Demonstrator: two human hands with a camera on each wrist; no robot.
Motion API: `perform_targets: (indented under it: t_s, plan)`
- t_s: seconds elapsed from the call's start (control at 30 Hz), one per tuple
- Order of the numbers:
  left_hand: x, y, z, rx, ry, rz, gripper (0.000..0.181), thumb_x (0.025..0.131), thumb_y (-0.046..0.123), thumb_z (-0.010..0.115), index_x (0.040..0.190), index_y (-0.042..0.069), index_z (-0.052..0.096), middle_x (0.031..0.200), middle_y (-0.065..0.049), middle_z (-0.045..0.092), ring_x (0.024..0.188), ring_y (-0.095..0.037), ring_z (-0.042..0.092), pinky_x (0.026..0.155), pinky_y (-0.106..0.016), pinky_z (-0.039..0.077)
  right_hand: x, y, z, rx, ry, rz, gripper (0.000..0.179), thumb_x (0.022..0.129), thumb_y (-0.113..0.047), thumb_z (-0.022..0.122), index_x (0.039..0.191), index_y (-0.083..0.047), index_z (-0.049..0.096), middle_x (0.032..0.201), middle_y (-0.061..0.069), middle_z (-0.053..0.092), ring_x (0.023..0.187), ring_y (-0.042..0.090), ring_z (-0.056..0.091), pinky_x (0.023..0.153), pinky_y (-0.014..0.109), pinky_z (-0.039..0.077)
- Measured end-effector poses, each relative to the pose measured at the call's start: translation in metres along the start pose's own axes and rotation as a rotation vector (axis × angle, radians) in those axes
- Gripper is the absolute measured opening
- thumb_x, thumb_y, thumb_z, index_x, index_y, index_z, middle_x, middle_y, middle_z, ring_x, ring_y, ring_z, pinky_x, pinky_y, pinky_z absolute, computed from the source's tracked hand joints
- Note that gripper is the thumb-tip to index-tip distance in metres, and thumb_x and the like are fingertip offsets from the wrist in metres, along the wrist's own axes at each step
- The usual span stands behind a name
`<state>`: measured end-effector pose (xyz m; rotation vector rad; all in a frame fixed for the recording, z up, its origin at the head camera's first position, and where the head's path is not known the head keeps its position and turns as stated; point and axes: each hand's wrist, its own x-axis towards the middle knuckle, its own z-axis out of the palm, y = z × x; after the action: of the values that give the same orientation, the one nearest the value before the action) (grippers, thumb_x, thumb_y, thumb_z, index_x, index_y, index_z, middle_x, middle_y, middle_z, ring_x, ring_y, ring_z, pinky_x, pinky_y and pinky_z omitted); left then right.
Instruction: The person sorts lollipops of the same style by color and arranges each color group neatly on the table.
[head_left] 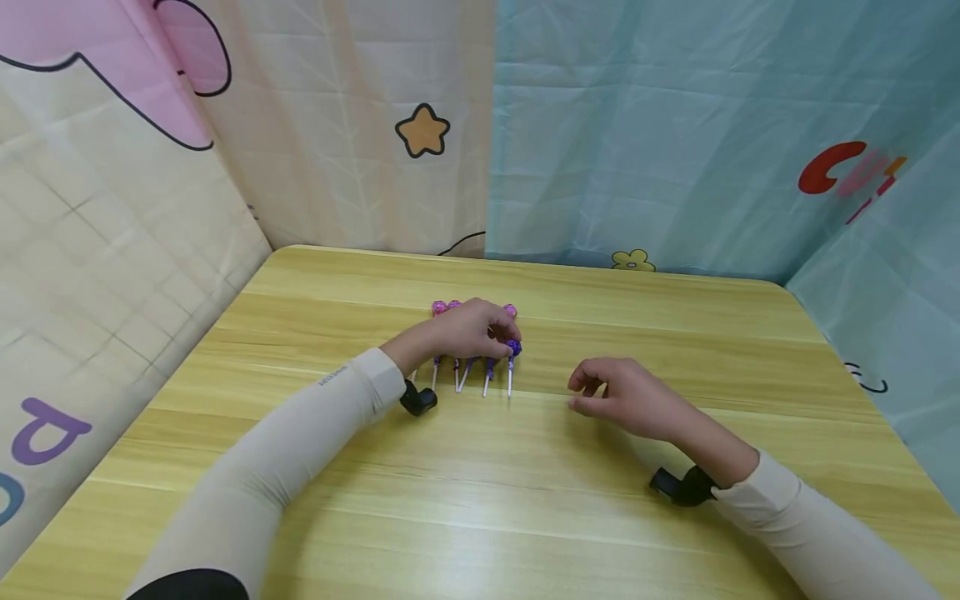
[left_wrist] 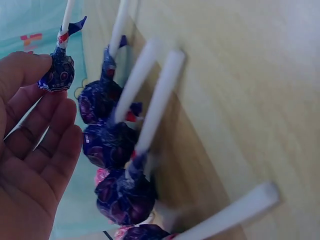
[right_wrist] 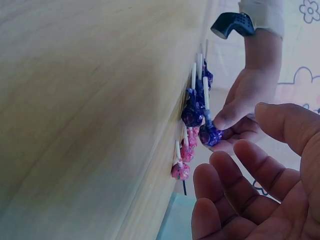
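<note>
My left hand (head_left: 474,329) pinches a purple-wrapped lollipop (head_left: 513,347) by its candy head between thumb and fingers. In the left wrist view that lollipop (left_wrist: 58,72) is apart from several other purple lollipops (left_wrist: 122,197), which lie in a row with white sticks pointing toward my side. Behind them is a row of pink lollipops (head_left: 438,307), partly hidden by the left hand. To the right of the lollipops, my right hand (head_left: 630,396) hovers over the table with loosely bent fingers and nothing in it.
The lollipops lie on a light wood-grain table (head_left: 480,500). Printed curtains (head_left: 637,150) hang behind its far edge and along both sides. A black wrist camera (head_left: 418,398) sits under the left wrist, another (head_left: 682,486) under the right.
</note>
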<state>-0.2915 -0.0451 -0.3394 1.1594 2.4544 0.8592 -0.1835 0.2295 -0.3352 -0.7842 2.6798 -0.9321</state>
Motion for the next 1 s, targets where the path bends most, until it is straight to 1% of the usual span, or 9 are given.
perform_targets:
  t_s: [0.2,0.3,0.47,0.7,0.8,1.0]
  plan:
    - [0.011,-0.006,0.008,0.122,-0.022,-0.009,0.015,0.093,0.020,0.069,0.106,0.014,0.074,0.094,0.006,0.065,0.086,-0.013,0.056,0.079,-0.027,0.048,-0.005,0.003,0.001,0.015,0.000,0.014,0.010,0.092,-0.018,0.073,0.099,-0.012,0.068,0.089,-0.007,0.064,0.084,0.013,0.060,0.067,0.030,0.050]
    - [0.015,-0.007,0.010,0.148,-0.040,-0.015,0.015,0.094,0.021,0.068,0.106,0.014,0.074,0.095,0.007,0.066,0.088,-0.012,0.056,0.082,-0.027,0.048,-0.007,0.004,0.002,0.022,0.006,0.014,0.011,0.092,-0.018,0.073,0.098,-0.012,0.068,0.089,-0.007,0.064,0.084,0.012,0.060,0.067,0.030,0.049]
    - [0.016,-0.006,0.011,0.155,-0.053,-0.042,0.013,0.094,0.021,0.069,0.104,0.015,0.073,0.098,0.008,0.067,0.091,-0.010,0.058,0.087,-0.027,0.048,-0.009,0.005,0.002,0.037,0.001,0.019,0.010,0.092,-0.019,0.072,0.098,-0.012,0.068,0.089,-0.007,0.064,0.084,0.013,0.060,0.067,0.030,0.050]
    - [0.009,-0.008,0.010,0.180,-0.050,-0.082,0.013,0.094,0.024,0.069,0.104,0.016,0.072,0.097,0.007,0.065,0.091,-0.012,0.056,0.087,-0.030,0.046,-0.013,0.006,0.002,0.029,-0.002,0.035,0.009,0.093,-0.020,0.072,0.098,-0.014,0.068,0.090,-0.006,0.064,0.084,0.013,0.059,0.066,0.030,0.049]
    - [0.009,-0.008,0.010,0.175,-0.061,-0.078,0.013,0.094,0.023,0.069,0.104,0.015,0.072,0.096,0.008,0.066,0.090,-0.012,0.057,0.085,-0.028,0.047,-0.016,0.006,0.002,0.025,0.002,0.047,0.010,0.093,-0.021,0.072,0.099,-0.014,0.067,0.090,-0.006,0.063,0.084,0.013,0.058,0.065,0.030,0.049]
    - [0.011,-0.006,0.011,0.151,-0.080,-0.043,0.013,0.093,0.019,0.069,0.104,0.012,0.072,0.095,0.005,0.067,0.086,-0.011,0.058,0.082,-0.026,0.049,-0.018,0.007,0.001,0.007,0.019,0.061,0.009,0.092,-0.021,0.072,0.097,-0.016,0.067,0.089,-0.006,0.063,0.083,0.013,0.058,0.065,0.030,0.048]
